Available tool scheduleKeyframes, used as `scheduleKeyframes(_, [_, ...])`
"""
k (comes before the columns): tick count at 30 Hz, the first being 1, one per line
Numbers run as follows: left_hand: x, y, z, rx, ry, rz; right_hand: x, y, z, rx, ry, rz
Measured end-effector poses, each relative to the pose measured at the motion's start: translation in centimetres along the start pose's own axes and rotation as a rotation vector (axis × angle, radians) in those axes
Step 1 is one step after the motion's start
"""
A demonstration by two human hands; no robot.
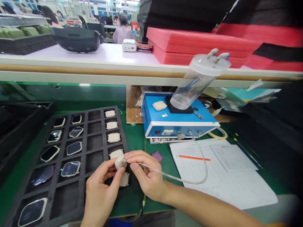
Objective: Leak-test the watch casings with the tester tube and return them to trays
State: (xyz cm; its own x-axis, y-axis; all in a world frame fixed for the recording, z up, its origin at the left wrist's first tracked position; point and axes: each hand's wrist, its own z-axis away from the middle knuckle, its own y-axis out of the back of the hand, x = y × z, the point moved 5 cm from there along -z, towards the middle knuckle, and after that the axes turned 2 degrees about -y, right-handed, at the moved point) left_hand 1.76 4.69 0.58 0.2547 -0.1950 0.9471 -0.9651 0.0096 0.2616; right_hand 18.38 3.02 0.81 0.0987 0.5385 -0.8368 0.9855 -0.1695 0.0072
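Observation:
My left hand [104, 186] pinches a small cream watch case [120, 162], tilted so that its full shape is hard to make out. My right hand [146, 176] grips the end of a clear thin tube [175, 178] and holds its tip against the case. Both hands are over the right edge of a black foam tray [94, 143]. Cream cases [114, 137] fill the tray's right column, partly hidden by my hands. Watches with dark screens [74, 148] sit in its left columns. From my right hand the tube loops to the front of a blue box-shaped machine [151, 116].
On the machine stand a clear cylinder [194, 83] and another cream case [159, 105]. Printed sheets [217, 170] lie at the right, with a purple case [157, 156] near my right hand. A shelf [106, 61] with red foam blocks [201, 47] crosses the back.

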Motion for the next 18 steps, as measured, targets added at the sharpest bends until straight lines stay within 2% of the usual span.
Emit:
scheduleKeyframes(13, [-0.40,-0.08,-0.25,-0.013,-0.002,0.012,0.07,-0.05,-0.04,0.003,0.012,-0.024])
scheduleKeyframes(18, [0.31,-0.44,0.30,-0.018,0.002,-0.006,-0.17,0.07,0.34,-0.007,0.008,-0.018])
